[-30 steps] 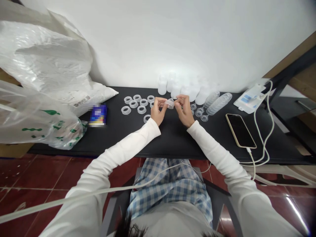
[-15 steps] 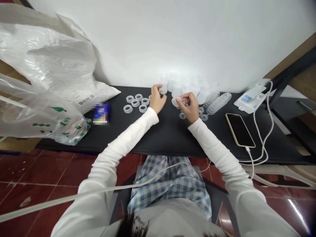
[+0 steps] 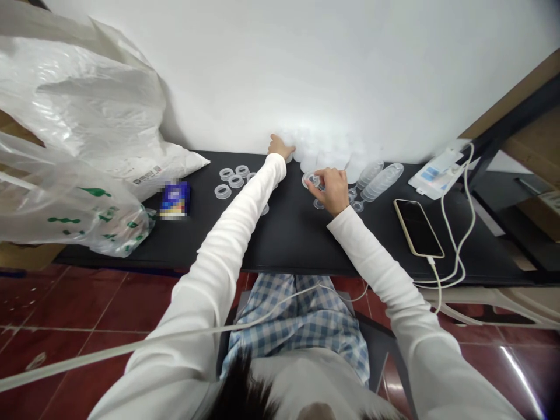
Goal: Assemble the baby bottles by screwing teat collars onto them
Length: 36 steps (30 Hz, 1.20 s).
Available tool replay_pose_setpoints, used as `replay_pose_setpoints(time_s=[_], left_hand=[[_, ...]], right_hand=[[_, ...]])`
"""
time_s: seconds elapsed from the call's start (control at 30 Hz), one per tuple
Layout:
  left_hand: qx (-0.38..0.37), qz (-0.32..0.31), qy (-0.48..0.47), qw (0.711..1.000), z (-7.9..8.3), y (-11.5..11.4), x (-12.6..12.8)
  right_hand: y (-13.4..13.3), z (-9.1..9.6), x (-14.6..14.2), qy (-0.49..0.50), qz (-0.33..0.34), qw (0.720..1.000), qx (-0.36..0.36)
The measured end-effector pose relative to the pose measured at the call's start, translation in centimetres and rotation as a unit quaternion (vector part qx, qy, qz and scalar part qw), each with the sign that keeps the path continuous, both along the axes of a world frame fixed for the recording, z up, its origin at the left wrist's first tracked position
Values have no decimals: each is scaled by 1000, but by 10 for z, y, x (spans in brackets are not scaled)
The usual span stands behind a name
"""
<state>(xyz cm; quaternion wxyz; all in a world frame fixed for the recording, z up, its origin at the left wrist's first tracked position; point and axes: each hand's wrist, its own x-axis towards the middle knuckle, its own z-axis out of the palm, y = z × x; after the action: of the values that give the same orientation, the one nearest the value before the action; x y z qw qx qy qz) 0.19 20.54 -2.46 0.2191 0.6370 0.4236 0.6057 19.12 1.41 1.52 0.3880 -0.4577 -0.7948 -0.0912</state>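
Left hand (image 3: 280,147) and right hand (image 3: 333,189) are apart. The left reaches the left end of a cluster of white bottles (image 3: 310,158) by the wall; whether its half-hidden fingers close on one, I cannot tell. What the bottles contain does not show through their cloudy walls. The right hand, thumb and fingers curled, is at a translucent ring (image 3: 304,179) just in front of the bottles; whether it grips the ring is unclear. More translucent collars (image 3: 223,196) lie left of the hands, some behind the left sleeve (image 3: 245,204). Clear nested cups (image 3: 382,182) lie in slanting stacks to the right. At far left, a bulky white bag (image 3: 100,99) and a green-printed clear bag (image 3: 94,204) hide their contents.
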Motion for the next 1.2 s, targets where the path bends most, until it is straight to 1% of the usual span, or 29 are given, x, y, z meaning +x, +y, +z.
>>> replay_pose_setpoints(time_s=[0.03, 0.07, 0.1, 0.13, 0.23, 0.3, 0.37, 0.43, 0.53, 0.7, 0.83, 0.97, 1.1, 1.2], left_hand=[[-34, 14, -4, 999, 1, -2, 0], [-46, 24, -2, 999, 5, -7, 0], [-44, 29, 10, 999, 10, -15, -1], [-23, 34, 32, 999, 16, -27, -2], [54, 47, 149, 986, 38, -79, -10], [86, 46, 246, 964, 51, -117, -18], [112, 46, 320, 940, 57, -147, -25], [121, 44, 344, 930, 56, -165, -31], [125, 34, 339, 932, 48, -173, -39], [138, 5, 335, 932, 37, -167, -51], [155, -24, 341, 927, 36, -164, -60], [176, -70, 388, 902, 36, -165, -66], [199, -65, 403, 891, 34, -171, -66], [196, -59, 400, 893, 33, -176, -65]], right_hand=[[0, 0, 0, 1, 0, 1000, -5], [-1, -1, -1, 6, -1, 1000, -7], [-1, -1, -2, 14, -3, 1000, -7], [-1, -2, -3, 27, -6, 1000, -5], [-3, -5, -6, 79, -17, 997, 11], [-3, -7, -8, 108, -19, 994, 21], [-3, -9, -8, 120, -6, 993, 22], [-2, -10, -7, 110, 16, 994, 18], [-1, -13, -3, 81, 47, 996, 4], [-1, -14, 2, 51, 91, 994, -20], [-2, -11, 5, 44, 117, 992, -14], [-3, -10, 12, 9, 125, 992, -1], [-6, -13, 16, -36, 126, 991, 13], [-8, -13, 14, -26, 133, 991, 18]])
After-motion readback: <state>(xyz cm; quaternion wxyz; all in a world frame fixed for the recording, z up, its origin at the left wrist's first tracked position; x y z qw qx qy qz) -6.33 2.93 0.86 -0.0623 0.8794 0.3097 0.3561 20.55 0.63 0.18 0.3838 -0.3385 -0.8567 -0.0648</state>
